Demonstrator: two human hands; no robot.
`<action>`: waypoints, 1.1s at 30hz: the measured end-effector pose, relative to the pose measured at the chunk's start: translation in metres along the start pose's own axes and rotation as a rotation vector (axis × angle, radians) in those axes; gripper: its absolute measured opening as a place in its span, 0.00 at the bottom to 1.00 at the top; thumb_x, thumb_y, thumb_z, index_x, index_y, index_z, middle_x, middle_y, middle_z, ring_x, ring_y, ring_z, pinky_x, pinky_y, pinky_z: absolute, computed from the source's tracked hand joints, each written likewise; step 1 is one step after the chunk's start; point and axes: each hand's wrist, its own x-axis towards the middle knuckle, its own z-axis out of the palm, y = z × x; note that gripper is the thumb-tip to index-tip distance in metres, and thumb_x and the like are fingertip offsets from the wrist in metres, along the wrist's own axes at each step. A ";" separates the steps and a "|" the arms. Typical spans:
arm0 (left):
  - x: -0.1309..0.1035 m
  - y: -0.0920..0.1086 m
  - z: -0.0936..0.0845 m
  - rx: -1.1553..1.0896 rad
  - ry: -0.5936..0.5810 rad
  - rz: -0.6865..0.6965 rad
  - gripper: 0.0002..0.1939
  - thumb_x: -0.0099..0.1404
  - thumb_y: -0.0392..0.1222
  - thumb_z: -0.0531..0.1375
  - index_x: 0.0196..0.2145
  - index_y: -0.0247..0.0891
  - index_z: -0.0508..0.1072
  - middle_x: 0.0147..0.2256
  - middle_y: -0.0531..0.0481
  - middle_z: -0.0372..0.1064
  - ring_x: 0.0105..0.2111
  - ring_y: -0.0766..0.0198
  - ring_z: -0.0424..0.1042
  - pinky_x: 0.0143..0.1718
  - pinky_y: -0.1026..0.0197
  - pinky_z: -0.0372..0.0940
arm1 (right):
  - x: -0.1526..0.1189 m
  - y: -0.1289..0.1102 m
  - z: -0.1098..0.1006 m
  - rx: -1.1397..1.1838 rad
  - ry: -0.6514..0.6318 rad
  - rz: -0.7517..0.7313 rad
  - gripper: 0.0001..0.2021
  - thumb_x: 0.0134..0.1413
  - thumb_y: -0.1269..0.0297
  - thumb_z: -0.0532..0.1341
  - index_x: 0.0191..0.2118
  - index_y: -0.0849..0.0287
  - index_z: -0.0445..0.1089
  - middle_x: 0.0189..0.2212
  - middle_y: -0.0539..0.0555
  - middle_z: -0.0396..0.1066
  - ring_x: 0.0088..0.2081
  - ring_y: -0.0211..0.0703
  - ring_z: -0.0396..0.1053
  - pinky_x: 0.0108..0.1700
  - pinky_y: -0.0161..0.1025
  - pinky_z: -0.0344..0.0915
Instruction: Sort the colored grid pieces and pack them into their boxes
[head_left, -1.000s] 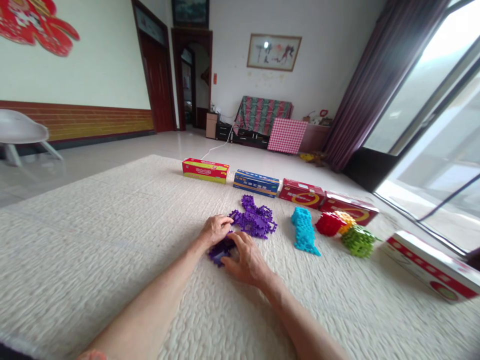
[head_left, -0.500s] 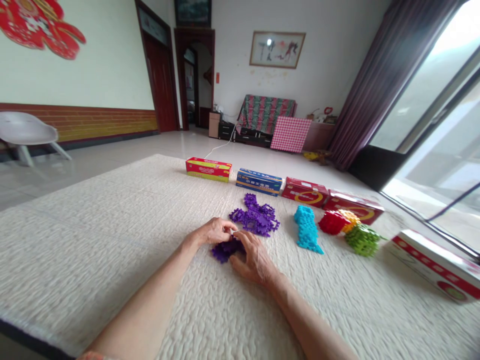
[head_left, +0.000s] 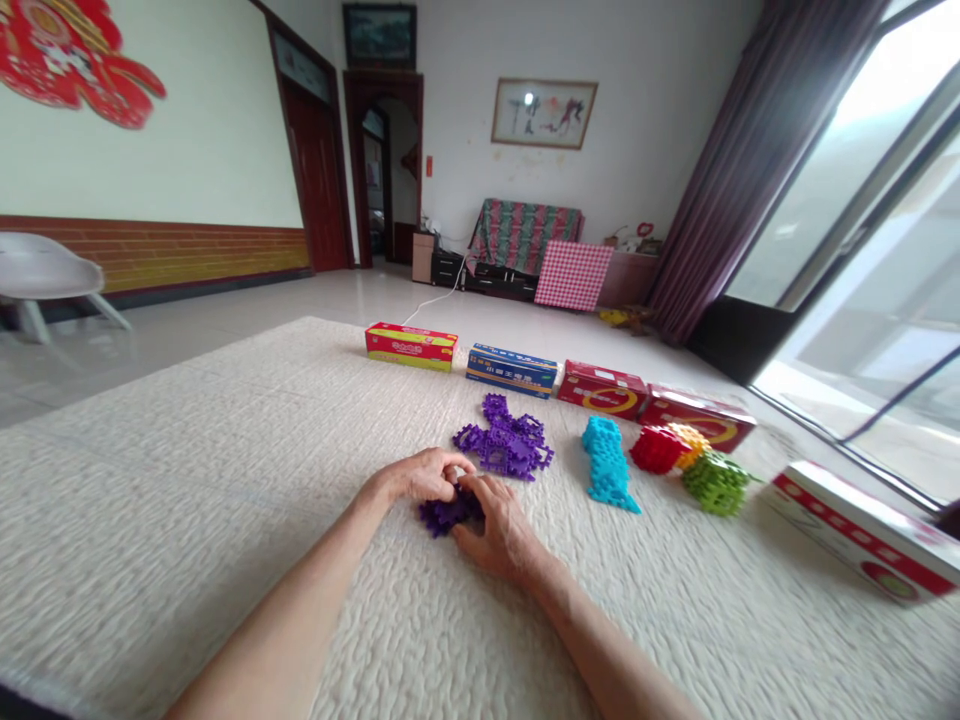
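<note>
Purple interlocking plastic pieces (head_left: 442, 514) lie on the cream quilted cover under both of my hands. My left hand (head_left: 429, 474) reaches in from the left, its fingers curled down onto the far side of these pieces. From the right, my right hand (head_left: 501, 522) grips their near and right edge between thumb and fingers; part of the purple is hidden beneath. Just beyond lies a loose heap of more purple pieces (head_left: 508, 443). To the right are a joined light-blue strip (head_left: 607, 465), a red block (head_left: 657, 450), a yellow one (head_left: 691, 443) and a green one (head_left: 716, 484).
A row of boxes stands along the far edge: a red-and-green box (head_left: 411, 348), a blue box (head_left: 511, 371) and two dark red boxes (head_left: 602, 389). A larger white-and-red box (head_left: 862, 530) sits at the right. A white chair (head_left: 49, 275) is on the floor at left.
My fingers have shifted slightly over the purple pieces, with the left fingertips now curled more closely on them. The whole view has tilted a little; the other objects stay put.
</note>
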 end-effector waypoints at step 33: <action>0.021 0.006 0.010 -0.504 0.087 -0.077 0.25 0.47 0.33 0.59 0.46 0.33 0.71 0.31 0.51 0.71 0.30 0.68 0.68 0.31 0.66 0.60 | 0.007 -0.015 0.026 0.076 0.298 0.165 0.42 0.35 0.80 0.54 0.62 0.56 0.48 0.52 0.62 0.58 0.53 0.53 0.60 0.53 0.53 0.63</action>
